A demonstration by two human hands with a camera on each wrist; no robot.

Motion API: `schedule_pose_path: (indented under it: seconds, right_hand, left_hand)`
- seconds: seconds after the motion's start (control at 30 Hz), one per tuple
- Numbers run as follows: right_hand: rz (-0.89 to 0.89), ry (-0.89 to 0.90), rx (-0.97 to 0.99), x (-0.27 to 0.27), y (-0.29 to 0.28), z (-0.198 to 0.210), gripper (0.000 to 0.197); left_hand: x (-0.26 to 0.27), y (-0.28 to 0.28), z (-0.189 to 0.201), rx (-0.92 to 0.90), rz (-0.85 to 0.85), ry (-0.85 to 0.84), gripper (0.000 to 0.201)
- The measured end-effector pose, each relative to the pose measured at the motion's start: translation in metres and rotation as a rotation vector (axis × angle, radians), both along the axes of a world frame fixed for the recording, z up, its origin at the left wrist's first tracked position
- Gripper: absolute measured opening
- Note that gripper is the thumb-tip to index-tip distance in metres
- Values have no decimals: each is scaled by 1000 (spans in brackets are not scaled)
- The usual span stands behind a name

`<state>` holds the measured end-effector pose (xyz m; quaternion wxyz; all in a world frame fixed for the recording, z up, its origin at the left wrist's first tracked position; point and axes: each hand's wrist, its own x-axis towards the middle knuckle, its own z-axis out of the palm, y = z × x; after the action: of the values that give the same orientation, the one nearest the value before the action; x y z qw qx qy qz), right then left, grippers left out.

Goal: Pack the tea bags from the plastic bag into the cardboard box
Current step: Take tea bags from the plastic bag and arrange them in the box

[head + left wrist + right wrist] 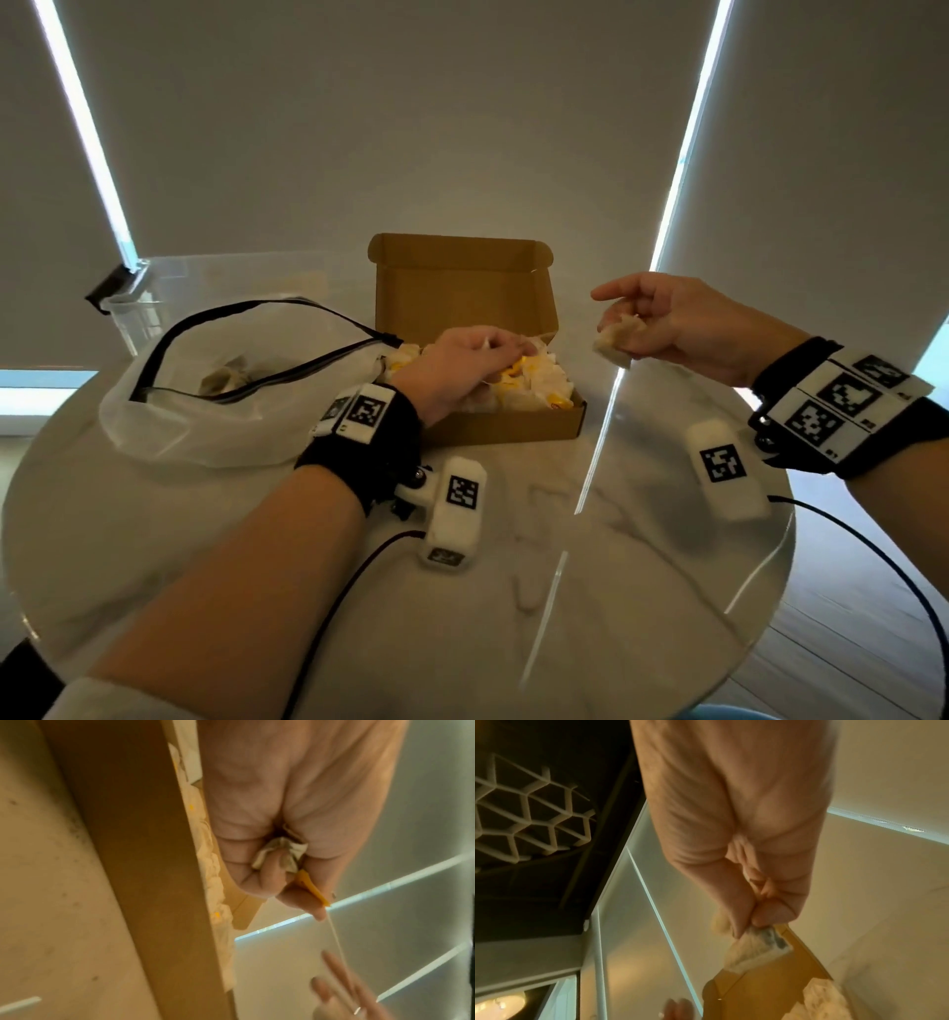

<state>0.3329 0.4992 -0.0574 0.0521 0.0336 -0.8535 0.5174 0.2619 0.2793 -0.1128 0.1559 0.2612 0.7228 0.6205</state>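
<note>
right hand (683, 329) pinches tea bag (616, 342) (index finger out).

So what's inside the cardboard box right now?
The cardboard box holds a heap of white tea bags with yellow tags. The left hand reaches in and hides the bags beneath it; the box's floor is covered.

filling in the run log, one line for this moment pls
left hand: grips tea bag over open brown cardboard box | right hand: pinches white tea bag beside box | clear plastic bag: some remain
</note>
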Motion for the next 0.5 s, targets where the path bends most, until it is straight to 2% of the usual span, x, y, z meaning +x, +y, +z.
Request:
schedule_pose_path:
  seconds: [0.1, 0.2, 0.33, 0.4, 0.5]
  right_hand:
    - [-26, -26, 128, -2, 0, -4, 50]
    - [-44, -31, 78, -5, -3, -9, 37]
    - [-99, -5, 73, -11, -13, -17, 13]
    - [-136, 11, 54, -15, -19, -22, 8]
    - [-186, 11, -14, -19, -29, -27, 5]
  left_hand:
    - [-7, -15, 4, 266, -51, -227, 21]
    - [-8, -27, 11, 394, -193, -378, 18]
    - [-8, -33, 15, 488, -241, -378, 23]
    - [-7, -33, 16, 519, -229, -350, 24]
    - [-4, -32, 18, 453, -165, -206, 25]
